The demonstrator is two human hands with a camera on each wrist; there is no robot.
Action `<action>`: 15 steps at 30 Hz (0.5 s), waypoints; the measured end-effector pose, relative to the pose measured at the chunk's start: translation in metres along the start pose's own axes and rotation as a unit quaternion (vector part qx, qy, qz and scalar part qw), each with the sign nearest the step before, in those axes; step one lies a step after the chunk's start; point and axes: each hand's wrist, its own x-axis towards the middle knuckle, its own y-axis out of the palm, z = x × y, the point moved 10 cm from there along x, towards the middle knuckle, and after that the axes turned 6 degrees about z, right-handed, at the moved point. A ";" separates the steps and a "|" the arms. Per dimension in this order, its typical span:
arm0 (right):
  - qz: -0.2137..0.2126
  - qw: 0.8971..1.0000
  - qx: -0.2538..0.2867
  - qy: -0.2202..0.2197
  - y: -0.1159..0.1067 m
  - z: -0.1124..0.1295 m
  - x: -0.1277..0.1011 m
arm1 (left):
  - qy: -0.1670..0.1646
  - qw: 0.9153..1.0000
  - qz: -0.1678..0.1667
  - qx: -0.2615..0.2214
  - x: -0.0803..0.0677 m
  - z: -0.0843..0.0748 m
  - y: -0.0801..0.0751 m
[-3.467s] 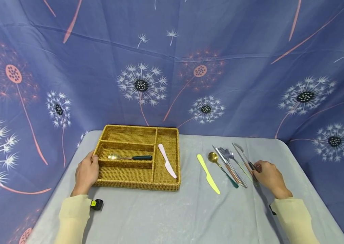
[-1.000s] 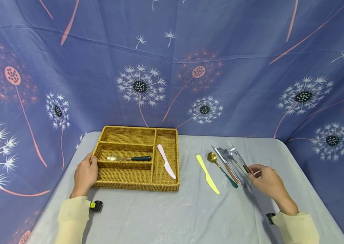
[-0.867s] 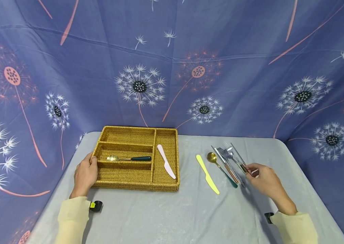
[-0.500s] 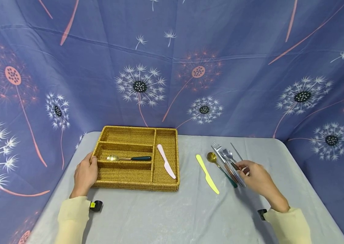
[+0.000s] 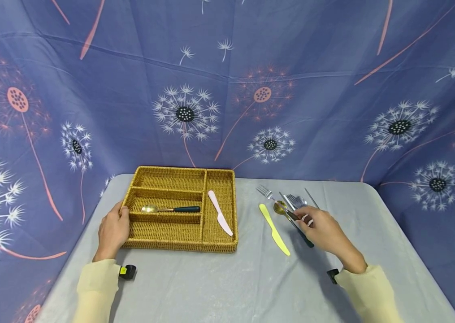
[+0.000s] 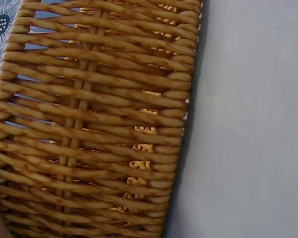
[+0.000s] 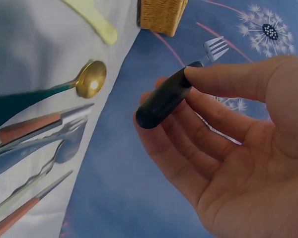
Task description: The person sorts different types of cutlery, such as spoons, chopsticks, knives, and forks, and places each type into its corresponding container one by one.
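Note:
My right hand [image 5: 324, 231] pinches a black-handled fork [image 7: 164, 101] between thumb and fingers, lifted over the row of cutlery. In the head view its silver tines [image 5: 265, 192] point up and left, towards the tray. My left hand [image 5: 113, 232] grips the left wall of a woven cutlery tray [image 5: 179, 246], thumb over the rim; the tray's outer weave [image 6: 94, 109] fills much of the left wrist view. A gold spoon with a dark handle [image 5: 187, 209] lies in the middle left compartment. In the long right compartment rests a pink knife [image 5: 220, 213].
On the grey-covered table [image 5: 227, 287] lie a yellow knife [image 5: 274, 229], a gold spoon with a green handle [image 7: 92, 82], and several forks, spoons and brown-handled knives close together. Patterned blue cloth [image 5: 227, 148] rises behind the table.
My right hand has picked up the black-handled fork from the right end of the row and carried it left, over the other cutlery. My left hand stays on the tray.

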 end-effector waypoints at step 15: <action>0.008 0.999 0.001 -0.039 0.011 0.030 0.016 | 0.002 1.000 0.000 -0.003 0.000 0.001 0.001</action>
